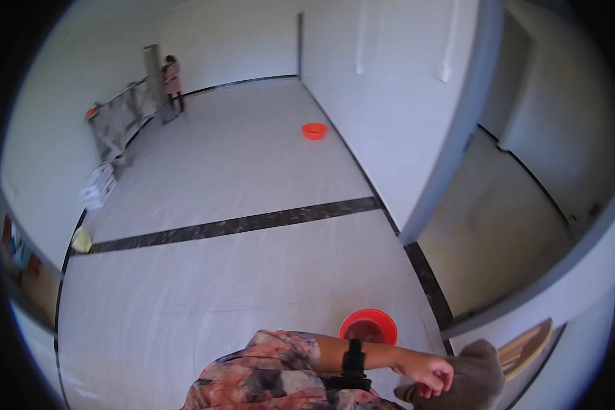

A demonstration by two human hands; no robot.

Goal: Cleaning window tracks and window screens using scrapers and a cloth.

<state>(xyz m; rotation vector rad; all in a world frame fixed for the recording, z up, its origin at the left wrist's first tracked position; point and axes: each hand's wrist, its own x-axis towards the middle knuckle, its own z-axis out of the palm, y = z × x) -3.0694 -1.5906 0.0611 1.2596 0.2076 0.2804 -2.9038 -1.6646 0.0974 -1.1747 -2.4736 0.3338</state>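
My left hand (430,375) is at the lower right, at the end of a bare forearm with a black strap (354,359) round it. Its fingers are curled downward; whether they grip anything cannot be told. Close by the hand is a grey-brown fabric-covered object (474,376), its kind unclear. Behind the forearm a red plastic basin (391,323) stands on the floor, partly covered by the arm, with something dull reddish inside. A patterned garment (266,369) covers my body at the bottom. My right hand is out of view.
A slatted wooden piece (528,348) leans near the right wall. An orange basin (314,131) stands farther off. A person (172,82) stands by a tall panel (154,74). Folded metal frames (125,118), stacked white packages (98,187) and a yellow item (82,240) line the left wall.
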